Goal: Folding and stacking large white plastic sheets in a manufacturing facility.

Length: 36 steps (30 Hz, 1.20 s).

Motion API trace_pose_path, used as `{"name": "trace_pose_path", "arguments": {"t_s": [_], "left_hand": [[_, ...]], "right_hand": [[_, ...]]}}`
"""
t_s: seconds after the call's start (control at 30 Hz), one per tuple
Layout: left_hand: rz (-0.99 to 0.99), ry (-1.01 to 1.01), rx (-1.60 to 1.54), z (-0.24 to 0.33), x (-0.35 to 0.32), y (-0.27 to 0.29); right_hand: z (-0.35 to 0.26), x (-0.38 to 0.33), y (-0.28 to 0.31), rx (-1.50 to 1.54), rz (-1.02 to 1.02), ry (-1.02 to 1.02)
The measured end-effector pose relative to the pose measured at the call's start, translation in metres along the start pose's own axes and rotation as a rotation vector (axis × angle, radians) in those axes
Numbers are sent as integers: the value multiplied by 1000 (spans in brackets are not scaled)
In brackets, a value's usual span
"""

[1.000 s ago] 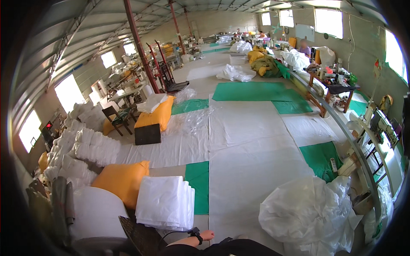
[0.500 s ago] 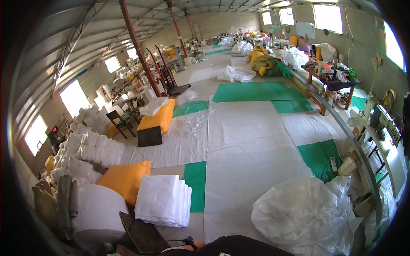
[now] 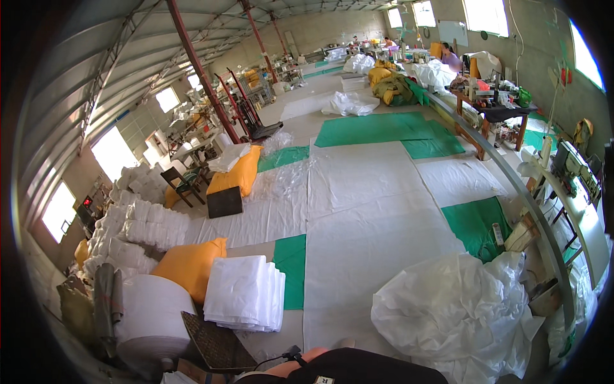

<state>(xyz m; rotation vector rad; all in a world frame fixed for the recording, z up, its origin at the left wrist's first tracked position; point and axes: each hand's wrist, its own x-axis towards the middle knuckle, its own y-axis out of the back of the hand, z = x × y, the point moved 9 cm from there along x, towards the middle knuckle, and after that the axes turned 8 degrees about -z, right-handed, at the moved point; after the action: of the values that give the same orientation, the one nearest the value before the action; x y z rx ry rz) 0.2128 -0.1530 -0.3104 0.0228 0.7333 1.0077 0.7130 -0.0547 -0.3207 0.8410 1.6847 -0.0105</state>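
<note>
1. A bare forearm with a black wrist strap [image 3: 311, 356] is peeking in below. Both hands are hiding, so I cannot tell about the fingers.
2. The stack of folded white woven sacks [image 3: 246, 293] is lying on the floor just ahead.
3. Nothing is being held yet, I think; grabbing the sacks needs reaching down.

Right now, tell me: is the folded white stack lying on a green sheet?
No. The folded white stack lies on pale floor covering, beside the green sheet.
</note>
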Motion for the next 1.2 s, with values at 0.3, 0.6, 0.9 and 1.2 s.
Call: {"name": "trace_pose_path", "arguments": {"t_s": [0.3,0.6,0.9,1.2], "left_hand": [[-203,260,247,-74,-15,-25],[-166,452,104,-87,-49,-12],[-62,515,-96,-46,-1,-27],[-23,522,38,-173,215,39]], "right_hand": [[73,95,-97,-945,-380,331],[-44,43,7,79,189,217],[-46,97,-38,83,75,26],[-79,75,-172,-113,-163,-274]]}}
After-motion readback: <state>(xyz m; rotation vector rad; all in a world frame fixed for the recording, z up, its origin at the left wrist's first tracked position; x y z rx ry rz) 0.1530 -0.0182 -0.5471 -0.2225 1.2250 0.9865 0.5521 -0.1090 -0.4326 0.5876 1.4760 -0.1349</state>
